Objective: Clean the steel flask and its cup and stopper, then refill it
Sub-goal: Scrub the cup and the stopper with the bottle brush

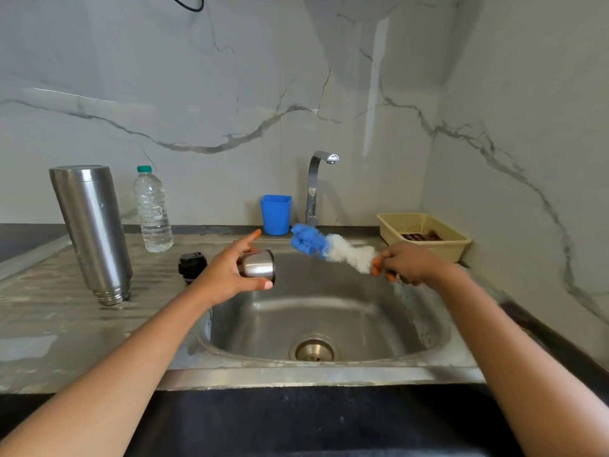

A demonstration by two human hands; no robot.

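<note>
The steel flask point(93, 232) stands upside down on the drainboard at the left, mouth on the metal. Its black stopper point(192, 266) lies on the drainboard beside the basin. Over the sink, my left hand point(227, 275) grips the small steel cup point(257, 266), which lies on its side. My right hand point(410, 263) grips the handle of a bottle brush point(329, 249) with a blue and white head. The brush head points left toward the cup, a short gap apart from it.
A steel sink basin point(329, 311) with a drain point(314, 349) lies below both hands. The tap point(318, 189) stands behind it, no water running. A plastic water bottle point(152, 211), a blue tumbler point(276, 214) and a beige basket point(425, 234) stand along the back.
</note>
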